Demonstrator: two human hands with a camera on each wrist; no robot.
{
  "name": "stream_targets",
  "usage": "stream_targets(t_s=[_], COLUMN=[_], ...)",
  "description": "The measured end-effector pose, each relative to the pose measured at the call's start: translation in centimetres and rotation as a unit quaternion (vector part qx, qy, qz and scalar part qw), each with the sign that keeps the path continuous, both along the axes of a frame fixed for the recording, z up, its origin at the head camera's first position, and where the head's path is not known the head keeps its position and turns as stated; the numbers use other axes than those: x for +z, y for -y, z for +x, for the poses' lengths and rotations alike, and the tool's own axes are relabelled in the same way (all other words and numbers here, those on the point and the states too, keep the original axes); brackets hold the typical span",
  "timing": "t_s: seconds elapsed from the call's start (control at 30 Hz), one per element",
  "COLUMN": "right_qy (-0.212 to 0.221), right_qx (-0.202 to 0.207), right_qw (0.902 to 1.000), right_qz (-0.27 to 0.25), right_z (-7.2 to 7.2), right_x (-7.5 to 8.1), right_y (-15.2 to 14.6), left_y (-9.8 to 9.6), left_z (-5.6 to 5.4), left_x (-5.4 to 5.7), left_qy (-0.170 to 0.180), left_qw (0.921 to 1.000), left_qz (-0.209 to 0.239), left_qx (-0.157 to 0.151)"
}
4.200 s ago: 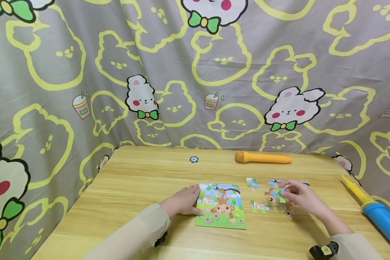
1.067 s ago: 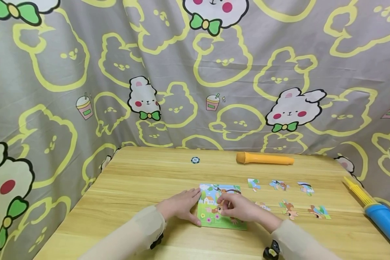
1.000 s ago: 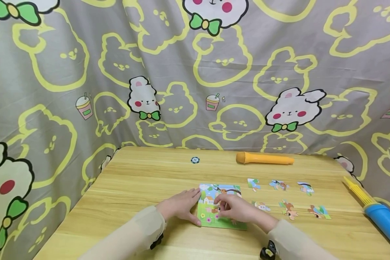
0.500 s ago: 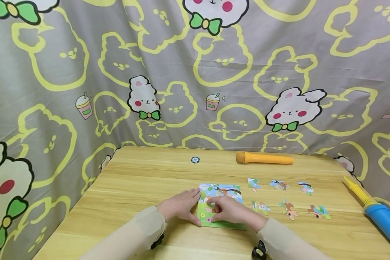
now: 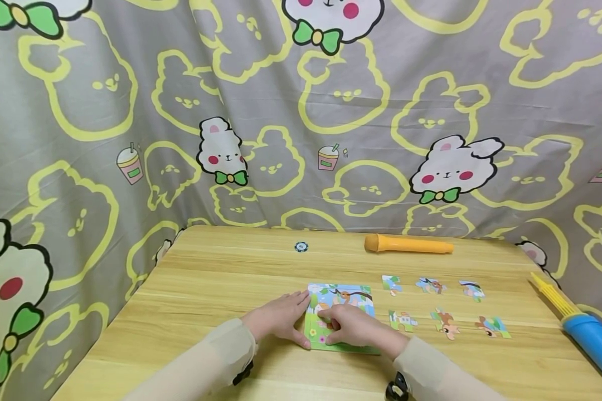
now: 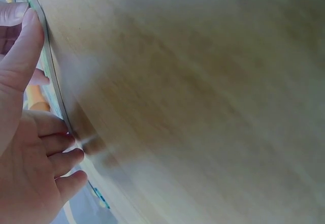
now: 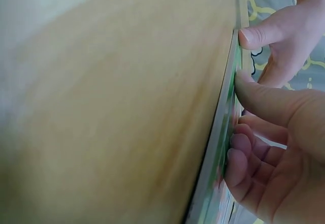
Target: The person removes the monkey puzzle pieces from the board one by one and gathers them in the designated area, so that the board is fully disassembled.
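A square jigsaw puzzle board (image 5: 354, 348) with a monkey picture lies on the table. My left hand (image 5: 279, 317) rests along its left side, fingers extended toward the upper corner and thumb at the lower one. Over the lower middle of the board, my right hand (image 5: 353, 326) touches the picture with thumb and index finger set apart, the other fingers curled under. Whether these fingertips pinch a piece is hidden. In the right wrist view, the right thumb (image 7: 264, 99) meets the board's face near its edge. Both hands also show in the left wrist view.
Several loose jigsaw pieces lie in two rows right of the board, among them a monkey-face piece (image 5: 493, 327) and a house piece (image 5: 403, 320). Behind are an orange toy microphone (image 5: 408, 243) and a round chip (image 5: 301, 247). A blue and yellow tube-shaped toy (image 5: 589, 340) lies at the right edge.
My right hand has come from the loose pieces to the board, then slid slightly left across it. The monkey-face piece now lies at the right of the lower row. My left hand stays put.
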State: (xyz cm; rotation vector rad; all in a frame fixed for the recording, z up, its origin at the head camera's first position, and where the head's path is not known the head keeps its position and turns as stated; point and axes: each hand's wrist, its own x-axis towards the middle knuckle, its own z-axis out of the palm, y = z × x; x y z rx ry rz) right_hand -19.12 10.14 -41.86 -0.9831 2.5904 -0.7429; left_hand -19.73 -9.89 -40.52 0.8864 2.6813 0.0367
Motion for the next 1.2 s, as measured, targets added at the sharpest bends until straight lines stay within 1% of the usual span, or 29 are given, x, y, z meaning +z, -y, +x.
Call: stream_targets(t_s=[0.23, 0.4, 0.6, 0.67, 0.8, 0.87, 1.0, 1.07, 1.2], right_qy=[-0.008, 0.008, 0.032, 0.037, 0.041, 0.049, 0.087, 0.108, 0.132], right_qx=[0.000, 0.006, 0.009, 0.007, 0.000, -0.008, -0.029, -0.039, -0.058], right_qw=[0.9998, 0.9977, 0.9906, 0.9885, 0.9866, 0.9850, 0.9775, 0.9715, 0.9612], right_qz=[-0.018, -0.067, -0.133, -0.146, -0.158, -0.165, -0.190, -0.207, -0.235], right_z=[0.0, -0.1, -0.3, -0.3, -0.2, -0.2, -0.3, -0.3, -0.3], right_x=[-0.1, -0.3, -0.6, -0.7, -0.8, -0.8, -0.7, -0.7, -0.5], right_y=[-0.2, -0.7, -1.1, -1.1, -1.1, -1.1, -1.3, -1.5, -2.3], left_y=[0.0, 0.1, 0.1, 0.1, 0.0, 0.0, 0.0, 0.0, 0.0], left_z=[0.1, 0.1, 0.1, 0.1, 0.1, 0.1, 0.1, 0.1, 0.1], left_x=[0.1, 0.1, 0.1, 0.1, 0.1, 0.0, 0.0, -0.1, -0.1], left_qy=[0.001, -0.002, -0.002, -0.003, -0.002, -0.002, -0.004, -0.006, -0.007], left_qw=[1.0000, 1.0000, 1.0000, 1.0000, 1.0000, 1.0000, 1.0000, 1.0000, 0.9999], left_qz=[-0.001, 0.000, 0.002, 0.002, 0.003, 0.004, 0.006, 0.007, 0.008], left_qx=[0.000, -0.003, -0.002, -0.002, -0.002, -0.001, -0.002, -0.003, -0.004])
